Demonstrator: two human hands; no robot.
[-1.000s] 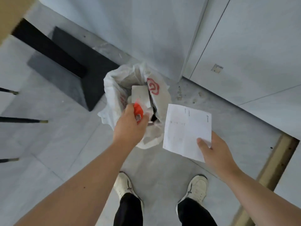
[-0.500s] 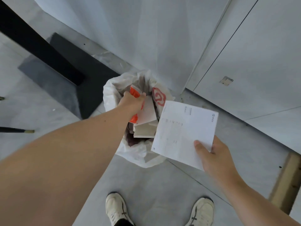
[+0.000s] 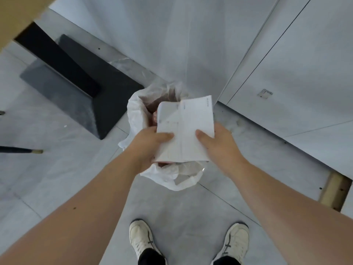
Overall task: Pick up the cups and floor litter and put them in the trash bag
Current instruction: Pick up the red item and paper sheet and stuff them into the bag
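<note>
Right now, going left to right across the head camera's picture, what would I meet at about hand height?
Thin dark chair leg → black table base → left hand → folded paper → right hand → bare wooden strip by the wall.

Above the open white trash bag [image 3: 133, 113], I grip a creased sheet of paper [image 3: 184, 131] with both hands, left hand [image 3: 147, 146] at its left edge, right hand [image 3: 219, 144] at its right; my white shoes [image 3: 141, 240] stand just behind the bag.
</note>
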